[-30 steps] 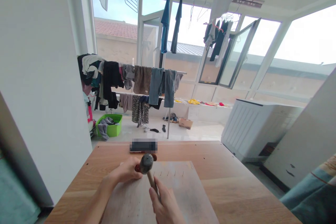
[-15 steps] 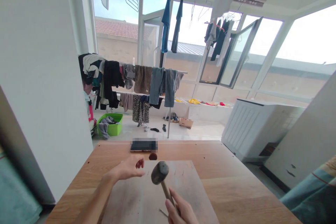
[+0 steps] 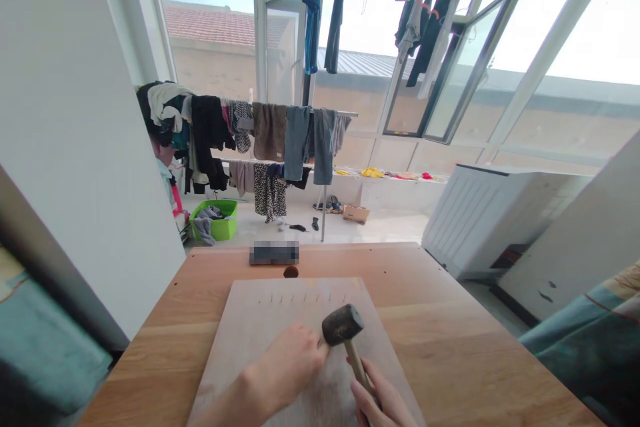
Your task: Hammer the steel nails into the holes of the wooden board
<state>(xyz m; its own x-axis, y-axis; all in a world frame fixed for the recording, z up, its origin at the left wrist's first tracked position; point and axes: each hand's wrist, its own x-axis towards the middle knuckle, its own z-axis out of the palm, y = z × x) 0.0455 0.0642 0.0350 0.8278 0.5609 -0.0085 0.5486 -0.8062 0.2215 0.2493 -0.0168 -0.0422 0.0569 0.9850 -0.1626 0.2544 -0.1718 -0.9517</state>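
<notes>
My right hand [image 3: 383, 397] is wrapped around the wooden handle of a mallet [image 3: 343, 324] with a dark, worn head, held above the board. My left hand [image 3: 295, 357] is low over the middle of the board, just left of the mallet head. Its fingers are pressed together, and whatever is between them is hidden. Beneath both hands lies a pale, flat board [image 3: 240, 340]. Near its far edge several thin nails [image 3: 305, 297] stand upright in a row.
The board rests on a wooden table [image 3: 460, 340]. Beyond it are a small dark round object [image 3: 291, 271] and a blurred-out dark rectangular object [image 3: 274, 254]. Further off stand a clothes rack [image 3: 345, 113] with laundry, a green basket [image 3: 227, 220] and a white ribbed cabinet [image 3: 460, 213].
My left hand has moved right and nearer, from the board's far left to its middle, its fingers closing. The mallet has shifted right. The view has tipped down, showing the whole nail row.
</notes>
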